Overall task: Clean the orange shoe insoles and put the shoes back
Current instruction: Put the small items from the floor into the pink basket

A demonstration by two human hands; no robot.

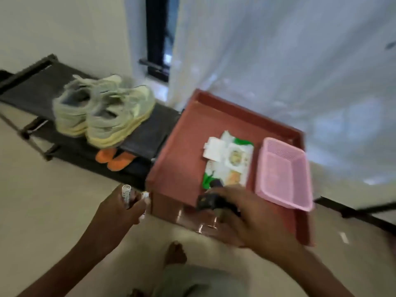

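Still gathering: my left hand (126, 205) grips a tube (126, 195), right hand (240, 213) curls round something dark; next, wipes (230, 159) at twelve o'clock.

Motion blur and hidden parts

Blur is smearing the whole view, so the print on the wipes pack (230, 161) is proving unreadable; the upper shelf (147, 133) is covering most of the orange insoles (113, 160), the right hand (242, 213) is hiding much of a dark object (209, 202), and the left hand (120, 209) is gripping a small white tube (126, 195) whose label is staying illegible
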